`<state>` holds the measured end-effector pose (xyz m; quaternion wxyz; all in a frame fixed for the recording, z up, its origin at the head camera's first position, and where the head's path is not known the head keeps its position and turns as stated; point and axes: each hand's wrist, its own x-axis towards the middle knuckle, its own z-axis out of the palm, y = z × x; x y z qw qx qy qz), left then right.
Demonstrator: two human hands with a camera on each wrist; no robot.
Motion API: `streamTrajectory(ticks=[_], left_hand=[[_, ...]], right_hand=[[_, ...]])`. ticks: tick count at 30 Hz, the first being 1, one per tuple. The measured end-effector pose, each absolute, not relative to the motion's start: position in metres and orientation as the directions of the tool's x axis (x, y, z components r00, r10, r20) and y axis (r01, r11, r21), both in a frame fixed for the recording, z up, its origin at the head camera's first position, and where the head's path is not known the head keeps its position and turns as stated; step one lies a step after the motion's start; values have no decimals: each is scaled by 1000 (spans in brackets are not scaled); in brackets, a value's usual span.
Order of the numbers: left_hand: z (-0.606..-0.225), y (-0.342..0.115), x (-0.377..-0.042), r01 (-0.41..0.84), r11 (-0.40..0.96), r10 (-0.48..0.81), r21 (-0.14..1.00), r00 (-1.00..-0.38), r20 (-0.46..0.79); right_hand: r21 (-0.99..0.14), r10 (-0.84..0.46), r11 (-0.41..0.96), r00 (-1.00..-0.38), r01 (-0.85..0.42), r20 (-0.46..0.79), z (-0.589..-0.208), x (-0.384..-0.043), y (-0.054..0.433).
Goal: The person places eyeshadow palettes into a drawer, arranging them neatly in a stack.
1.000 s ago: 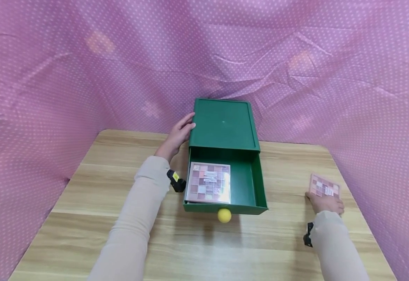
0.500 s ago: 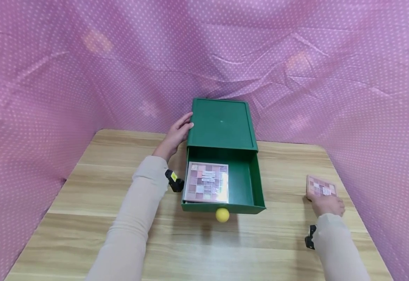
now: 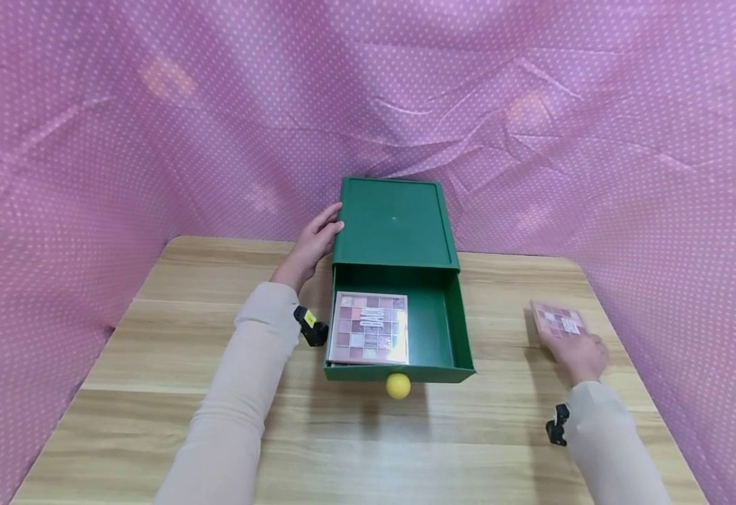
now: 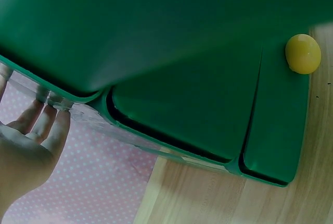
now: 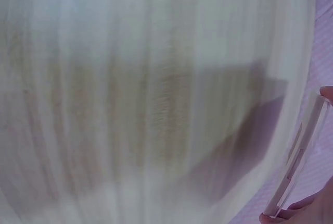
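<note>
A green drawer box [image 3: 399, 224] stands at the back of the table with its drawer [image 3: 437, 333] pulled out. The drawer's front bears a round yellow knob [image 3: 398, 386]. An eyeshadow palette [image 3: 368, 326] lies along the drawer's left side. My left hand [image 3: 312, 242] rests its fingertips against the box's left side; the left wrist view shows these fingers [image 4: 56, 133] extended. Right of the drawer, my right hand [image 3: 579, 354] grips a second eyeshadow palette [image 3: 557, 319] by its edges. In the right wrist view, this palette [image 5: 299, 156] is tilted and raised above the table.
The wooden table [image 3: 481, 449] extends around the box, its right edge close to my right hand. A pink dotted cloth [image 3: 266, 126] hangs behind and on both sides. Black wrist cameras are strapped to both sleeves.
My right hand has lifted the second palette off the table and shifted it a little left, toward the drawer. My left hand stays against the box. The head view has shifted slightly.
</note>
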<state>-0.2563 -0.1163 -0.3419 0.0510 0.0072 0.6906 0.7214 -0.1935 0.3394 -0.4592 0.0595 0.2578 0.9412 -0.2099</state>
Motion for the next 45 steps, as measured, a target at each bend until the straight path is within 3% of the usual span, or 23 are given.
streamTrajectory(ticks=[29, 45], left_hand=[[-359, -117, -273, -40, -70, 55, 997, -998, -36], [-358, -118, -275, -45, -72, 57, 996, -997, -41]], right_hand=[[-529, 333, 814, -939, 240, 86, -396, -201, 306], [-553, 179, 833, -948, 4, 264, -331, -201, 272]])
